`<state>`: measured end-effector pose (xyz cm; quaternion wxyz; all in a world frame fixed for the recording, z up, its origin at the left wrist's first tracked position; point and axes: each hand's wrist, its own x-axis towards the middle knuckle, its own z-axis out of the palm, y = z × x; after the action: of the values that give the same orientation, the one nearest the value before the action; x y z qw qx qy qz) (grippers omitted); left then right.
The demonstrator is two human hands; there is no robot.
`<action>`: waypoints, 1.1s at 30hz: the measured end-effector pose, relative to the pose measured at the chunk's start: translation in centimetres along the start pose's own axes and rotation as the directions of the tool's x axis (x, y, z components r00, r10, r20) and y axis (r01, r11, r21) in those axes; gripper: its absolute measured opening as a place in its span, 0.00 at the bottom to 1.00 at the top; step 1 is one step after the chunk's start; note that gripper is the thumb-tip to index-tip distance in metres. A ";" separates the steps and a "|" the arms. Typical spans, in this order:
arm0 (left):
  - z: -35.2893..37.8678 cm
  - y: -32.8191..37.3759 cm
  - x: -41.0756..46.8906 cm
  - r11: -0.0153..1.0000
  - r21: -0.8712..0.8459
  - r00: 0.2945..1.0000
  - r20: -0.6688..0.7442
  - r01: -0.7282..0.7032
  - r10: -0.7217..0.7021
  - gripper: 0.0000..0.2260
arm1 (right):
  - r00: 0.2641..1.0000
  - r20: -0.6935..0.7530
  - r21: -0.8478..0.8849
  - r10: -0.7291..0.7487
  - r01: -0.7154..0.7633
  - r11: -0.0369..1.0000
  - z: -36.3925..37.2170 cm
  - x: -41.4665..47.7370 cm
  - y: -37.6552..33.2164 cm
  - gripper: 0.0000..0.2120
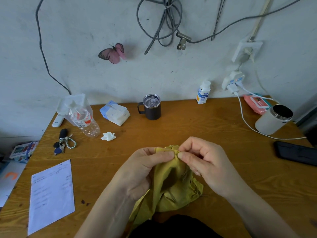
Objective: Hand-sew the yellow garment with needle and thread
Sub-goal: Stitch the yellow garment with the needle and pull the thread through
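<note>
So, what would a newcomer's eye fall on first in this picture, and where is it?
First the crumpled yellow fabric garment at the near centre of the wooden table, its bunched top pinched between the left hand and the right hand; no needle is visible. Next the pink decorative butterfly on the pale wall above, left of a hanging bundle of grey cables.

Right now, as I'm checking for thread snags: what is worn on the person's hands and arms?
The left hand and right hand are bare, without gloves, rings or thimble; the left forearm and right forearm are bare to the frame's edge, no sleeve, watch or bracelet.
</note>
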<state>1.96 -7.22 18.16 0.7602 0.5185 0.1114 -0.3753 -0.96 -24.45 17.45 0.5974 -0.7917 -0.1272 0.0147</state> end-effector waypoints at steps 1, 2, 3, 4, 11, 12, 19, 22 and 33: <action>0.0 -0.1 0.0 1.000 0.005 1.000 -0.007 -0.008 0.008 0.12 | 0.999 -0.027 -0.071 -0.046 0.044 0.997 0.2 0.0 0.1 0.05; 0.0 -0.1 0.0 1.000 0.006 1.000 -0.006 -0.013 0.013 0.12 | 0.996 -0.045 -0.119 -0.078 0.072 0.990 0.3 0.0 0.1 0.04; 0.0 -0.2 0.0 1.000 0.006 1.000 -0.002 -0.012 0.012 0.11 | 0.994 -0.056 -0.139 -0.098 0.090 0.986 0.4 0.0 0.2 0.04; 0.0 -0.2 0.0 1.000 0.006 1.000 0.002 -0.007 0.007 0.11 | 0.992 -0.059 -0.135 -0.107 0.098 0.986 0.5 0.0 0.3 0.04; -0.1 -0.6 0.0 0.997 -0.073 0.992 0.122 0.005 0.004 0.10 | 0.995 0.070 0.322 0.072 -0.091 0.942 0.4 0.6 1.4 0.01; -0.2 -0.6 0.0 0.996 -0.092 0.990 0.144 0.014 0.000 0.11 | 0.993 0.088 0.368 0.081 -0.108 0.924 0.4 0.7 1.5 0.03; -0.2 -0.9 0.0 1.000 -0.015 0.993 0.119 -0.014 0.015 0.20 | 0.988 0.141 0.495 0.064 -0.127 0.859 0.8 0.7 1.6 0.07; -0.2 -1.0 0.0 0.999 -0.022 0.990 0.140 -0.029 0.032 0.15 | 0.987 0.152 0.438 0.056 -0.118 0.891 0.7 0.8 1.5 0.07; 0.2 -1.5 -0.1 0.994 -0.077 0.981 0.169 -0.082 0.094 0.07 | 0.987 0.130 0.377 0.099 -0.142 0.915 0.1 0.3 1.9 0.06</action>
<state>0.82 -7.63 17.22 0.8005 0.4616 0.0354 -0.3806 -0.37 -24.76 15.66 0.7313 -0.6634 -0.1049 0.1191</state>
